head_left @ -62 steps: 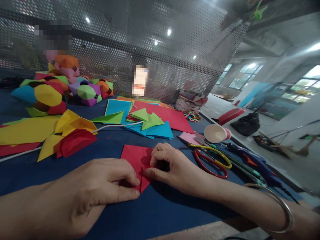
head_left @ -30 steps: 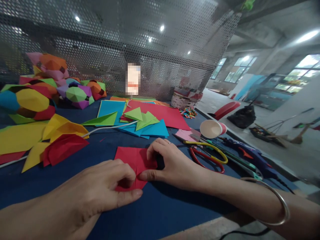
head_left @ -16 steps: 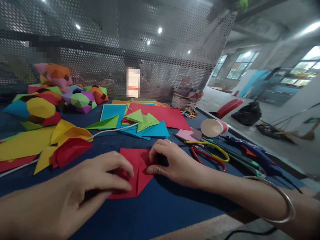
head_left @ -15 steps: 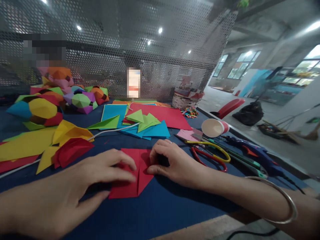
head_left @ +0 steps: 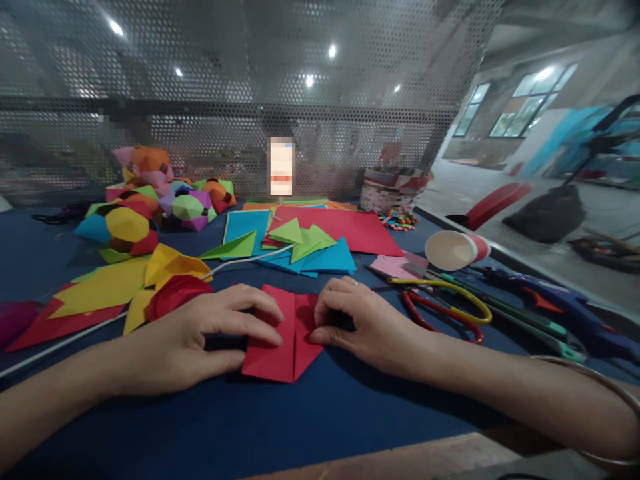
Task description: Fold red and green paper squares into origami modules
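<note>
A folded sheet of red paper (head_left: 270, 358) lies on the blue tabletop, with a crease down its middle. My left hand (head_left: 203, 337) rests its fingertips on the paper's left half, fingers apart and thumb off to the side by the left edge. At the right edge, my right hand (head_left: 367, 320) pinches the paper between curled fingers and thumb. Left of the sheet is a paper flower with yellow petals (head_left: 167, 263) and a red centre (head_left: 180, 295), on a white stem. Scissors (head_left: 445, 313) with red and yellow handles lie right of my right hand.
Blue paper sheets (head_left: 340, 257) and green folded pieces (head_left: 313, 241) lie behind. Coloured paper balls (head_left: 127, 223) are piled back left. To the right are a tipped paper cup (head_left: 450, 251), a blue glue gun (head_left: 565, 310) and a woven basket (head_left: 393, 191). A perforated screen (head_left: 225, 73) stands behind.
My left hand has settled from a blurred motion, its fingertips now still on the red paper. The right hand keeps its pinch on the edge. The whole view has shifted a little.
</note>
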`<act>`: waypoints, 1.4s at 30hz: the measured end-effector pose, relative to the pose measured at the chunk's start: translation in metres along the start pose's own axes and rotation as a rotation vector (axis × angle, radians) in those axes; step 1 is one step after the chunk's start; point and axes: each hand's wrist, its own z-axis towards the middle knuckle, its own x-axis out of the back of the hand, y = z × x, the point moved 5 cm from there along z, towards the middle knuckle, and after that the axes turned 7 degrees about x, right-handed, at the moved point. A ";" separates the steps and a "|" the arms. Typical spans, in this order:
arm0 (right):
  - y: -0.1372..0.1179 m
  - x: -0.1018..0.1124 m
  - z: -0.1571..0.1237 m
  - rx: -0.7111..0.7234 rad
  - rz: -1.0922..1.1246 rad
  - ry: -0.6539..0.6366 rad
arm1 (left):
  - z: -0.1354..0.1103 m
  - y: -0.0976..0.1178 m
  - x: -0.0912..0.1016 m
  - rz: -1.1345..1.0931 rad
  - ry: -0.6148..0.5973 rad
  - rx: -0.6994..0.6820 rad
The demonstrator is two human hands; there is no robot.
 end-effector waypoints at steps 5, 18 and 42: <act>-0.013 0.002 -0.005 0.242 0.081 0.045 | -0.002 -0.002 -0.006 -0.017 0.097 -0.095; -0.030 0.005 -0.011 0.640 0.144 -0.152 | 0.017 0.014 -0.025 -0.077 0.105 0.179; -0.027 0.008 -0.014 0.591 0.199 -0.153 | 0.025 0.007 -0.036 -0.054 0.105 0.500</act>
